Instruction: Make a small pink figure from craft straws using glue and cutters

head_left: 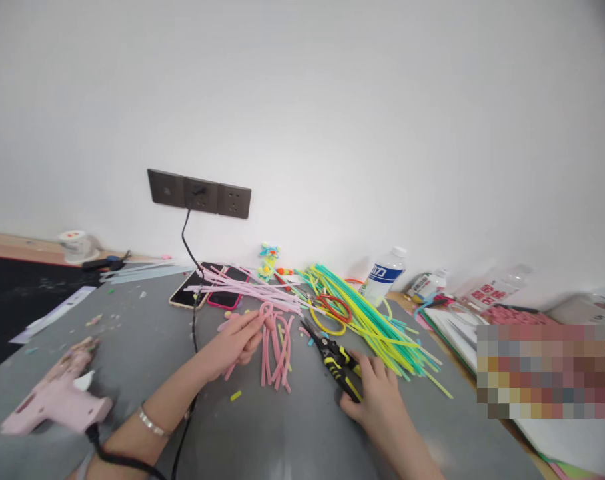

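My left hand [234, 341] pinches the looped top of a bundle of bent pink pipe cleaners [276, 347] lying on the grey table [262, 433]. My right hand [373, 393] rests on the black-and-yellow handles of a pair of pliers [332, 355], fingers curled around them, jaws pointing up-left toward the pink bundle. Straight pink pipe cleaners [242, 288] lie just behind my left hand. A heap of green and yellow pipe cleaners [377, 319] spreads out behind my right hand.
A pink glue gun [57, 395] lies at the near left, its black cord [192, 320] running up to a wall socket [199, 194]. Two phones [210, 288], a plastic bottle [382, 273], red and yellow loops [332, 308], and papers [457, 330] at the right.
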`<state>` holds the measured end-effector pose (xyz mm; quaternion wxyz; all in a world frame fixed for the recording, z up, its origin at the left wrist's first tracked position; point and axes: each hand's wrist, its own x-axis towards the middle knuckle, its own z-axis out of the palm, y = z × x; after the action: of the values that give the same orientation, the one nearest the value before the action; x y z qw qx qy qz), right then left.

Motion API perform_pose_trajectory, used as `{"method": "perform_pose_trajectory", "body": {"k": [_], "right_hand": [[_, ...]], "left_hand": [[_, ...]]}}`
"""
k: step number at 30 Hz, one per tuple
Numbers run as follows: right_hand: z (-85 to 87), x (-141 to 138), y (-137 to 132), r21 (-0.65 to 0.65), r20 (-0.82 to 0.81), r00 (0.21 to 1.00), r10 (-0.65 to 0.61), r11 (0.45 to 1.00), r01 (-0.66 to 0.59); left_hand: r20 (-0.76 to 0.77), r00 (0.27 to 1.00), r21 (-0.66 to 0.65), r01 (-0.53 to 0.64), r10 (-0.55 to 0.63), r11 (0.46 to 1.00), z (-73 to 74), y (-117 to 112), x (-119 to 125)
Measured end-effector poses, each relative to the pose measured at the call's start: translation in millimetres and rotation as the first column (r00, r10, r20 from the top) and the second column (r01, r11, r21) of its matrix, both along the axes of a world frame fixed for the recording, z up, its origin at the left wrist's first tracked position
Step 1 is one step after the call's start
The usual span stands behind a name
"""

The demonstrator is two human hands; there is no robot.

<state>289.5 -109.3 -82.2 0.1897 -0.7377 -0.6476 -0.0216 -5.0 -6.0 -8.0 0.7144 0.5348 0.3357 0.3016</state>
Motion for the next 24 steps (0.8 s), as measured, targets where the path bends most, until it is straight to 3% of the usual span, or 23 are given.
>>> {"method": "perform_pose_trajectory", "body": {"k": [3, 5, 7, 9, 11, 14, 16, 19, 21, 24], "right_hand": [[5.5, 2.0, -4.1, -0.033, -0.042, 0.998, -0.042, 0.999, 0.04], [13.9, 2.5, -10.1, -0.016, -0.184, 0.979, -0.092, 0.996, 0.09], [27.6, 0.3, -16.8, -0.011, -0.401, 0.91, -0.108, 0.993, 0.113], [44.6, -6.0, -22.6, -0.065, -0.613, 0.784, -0.099, 0.995, 0.074], [59.7, -17.6, -26.0, -0.145, -0.802, 0.588, -0.101, 0.989, -0.029], [69.6, -45.4, -26.1, -0.122, -0.991, 0.091, -0.1, 0.955, -0.272], [68.8, -67.6, -23.8, -0.077, -0.981, -0.124, -0.147, 0.892, -0.446], [66.7, -96.5, -20.5, -0.034, -0.927, -0.282, -0.246, 0.806, -0.592], [67.9, -108.8, -18.7, -0.03, -0.899, -0.322, -0.297, 0.776, -0.63], [69.7, -116.9, -15.7, -0.048, -0.874, -0.349, -0.337, 0.775, -0.63]], "left_hand": [[-0.007, 1.0, -0.016, 0.005, -0.005, 1.0, -2.2, -0.4, 1.9], [-0.011, 1.0, -0.024, 0.022, -0.022, 0.999, -4.4, -0.1, 3.0], [-0.026, 0.999, -0.011, 0.027, -0.027, 1.0, -7.6, 0.9, 3.5], [-0.039, 0.999, 0.035, 0.013, -0.011, 0.999, -10.8, 1.9, 3.4], [-0.052, 0.999, 0.122, 0.003, 0.003, 0.993, -12.5, 2.2, 2.6], [-0.083, 0.996, 0.271, 0.007, 0.016, 0.962, -11.1, 0.9, 0.8], [-0.108, 0.993, 0.357, -0.002, 0.044, 0.934, -8.4, -0.3, -0.4], [-0.147, 0.982, 0.475, -0.031, 0.114, 0.879, -4.3, -0.9, -1.5], [-0.177, 0.973, 0.544, -0.031, 0.151, 0.839, -2.7, -0.5, -1.9], [-0.225, 0.958, 0.64, 0.009, 0.176, 0.769, -2.2, 0.3, -1.8]]}}
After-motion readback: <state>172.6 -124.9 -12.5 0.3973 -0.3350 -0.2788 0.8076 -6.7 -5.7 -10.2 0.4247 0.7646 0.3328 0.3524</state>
